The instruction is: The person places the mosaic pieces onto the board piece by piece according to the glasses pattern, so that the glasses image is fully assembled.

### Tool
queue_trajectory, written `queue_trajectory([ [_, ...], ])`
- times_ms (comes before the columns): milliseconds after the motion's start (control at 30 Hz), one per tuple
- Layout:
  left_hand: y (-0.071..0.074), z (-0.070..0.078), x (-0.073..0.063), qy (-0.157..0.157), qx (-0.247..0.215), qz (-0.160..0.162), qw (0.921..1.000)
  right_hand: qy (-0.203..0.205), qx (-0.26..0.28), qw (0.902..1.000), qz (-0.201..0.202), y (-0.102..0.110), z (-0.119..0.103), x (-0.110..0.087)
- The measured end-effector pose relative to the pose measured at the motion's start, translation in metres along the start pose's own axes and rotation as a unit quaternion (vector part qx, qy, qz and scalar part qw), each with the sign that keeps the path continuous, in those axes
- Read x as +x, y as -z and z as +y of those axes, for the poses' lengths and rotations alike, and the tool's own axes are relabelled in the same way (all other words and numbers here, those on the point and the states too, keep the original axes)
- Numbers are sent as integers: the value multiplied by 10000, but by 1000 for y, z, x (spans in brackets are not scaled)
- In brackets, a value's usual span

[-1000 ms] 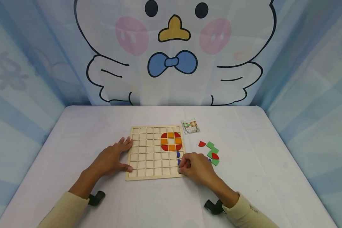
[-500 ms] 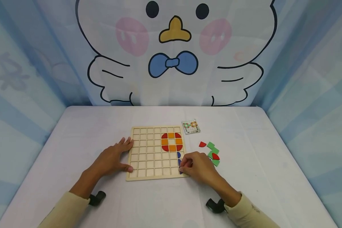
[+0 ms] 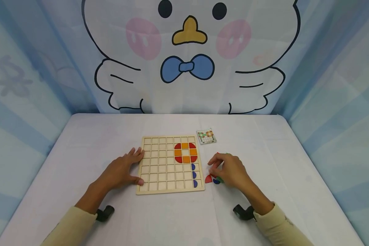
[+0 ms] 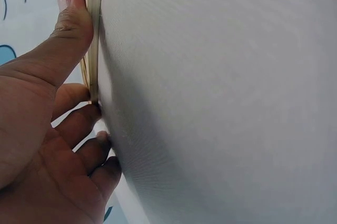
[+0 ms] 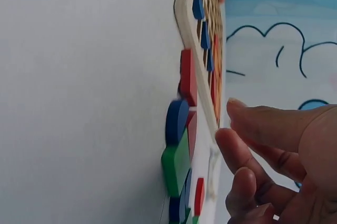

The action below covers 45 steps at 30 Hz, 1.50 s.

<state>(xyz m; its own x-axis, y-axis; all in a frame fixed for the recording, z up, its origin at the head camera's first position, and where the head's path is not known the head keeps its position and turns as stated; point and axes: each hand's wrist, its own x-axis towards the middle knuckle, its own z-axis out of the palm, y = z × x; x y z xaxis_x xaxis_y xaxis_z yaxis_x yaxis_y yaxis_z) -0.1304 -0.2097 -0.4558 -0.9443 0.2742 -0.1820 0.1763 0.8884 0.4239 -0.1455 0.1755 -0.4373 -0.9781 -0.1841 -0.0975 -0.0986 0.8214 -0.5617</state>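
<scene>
My left hand [image 3: 117, 171] rests at the left edge of a wooden grid board [image 3: 160, 167], thumb over the frame and fingers extended along the side. On the board, red quarter-circles [image 3: 178, 159] and orange squares [image 3: 186, 159] form a ring. Below it, three blue half-circles [image 3: 194, 175] sit in the rightmost column. My right hand [image 3: 230, 169] hovers over loose pieces beside the board, partly covering them. In the right wrist view, its thumb and fingers are apart with nothing between them. A red piece [image 5: 188, 77], blue piece [image 5: 176, 121] and green piece [image 5: 176, 163] lie nearby.
A small pattern card [image 3: 206, 136] lies by the board's far right corner. The white table [image 3: 95, 136] ends at a curtain [image 3: 186, 95] with a cartoon bird. Dark wrist cameras [image 3: 244, 212] stick out at both sleeves.
My right hand has left the board's lower right corner and moved right over the loose pieces. The lowest blue half-circle now shows uncovered in its cell. The left hand stays put.
</scene>
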Motion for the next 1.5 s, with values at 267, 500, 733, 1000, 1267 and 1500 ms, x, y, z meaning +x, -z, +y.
queue_trajectory([
  [267,1,0,0,-40,-18,27,10000,-175,-172,9996,-106,9,19,2],
  [500,1,-1,-1,-37,-24,22,10000,-74,-392,9985,-372,11,21,-2],
  [733,1,0,-1,-57,-22,46,10000,-12,-491,9972,-572,15,25,-6],
  [1000,2,2,-1,-8,-29,11,10000,99,-415,9963,-746,18,31,-9],
  [1267,3,2,-1,-29,-64,-4,10000,179,-37,9966,-801,21,34,-5],
  [1500,3,1,-1,-54,-92,1,9999,396,531,9966,-492,16,26,2],
])
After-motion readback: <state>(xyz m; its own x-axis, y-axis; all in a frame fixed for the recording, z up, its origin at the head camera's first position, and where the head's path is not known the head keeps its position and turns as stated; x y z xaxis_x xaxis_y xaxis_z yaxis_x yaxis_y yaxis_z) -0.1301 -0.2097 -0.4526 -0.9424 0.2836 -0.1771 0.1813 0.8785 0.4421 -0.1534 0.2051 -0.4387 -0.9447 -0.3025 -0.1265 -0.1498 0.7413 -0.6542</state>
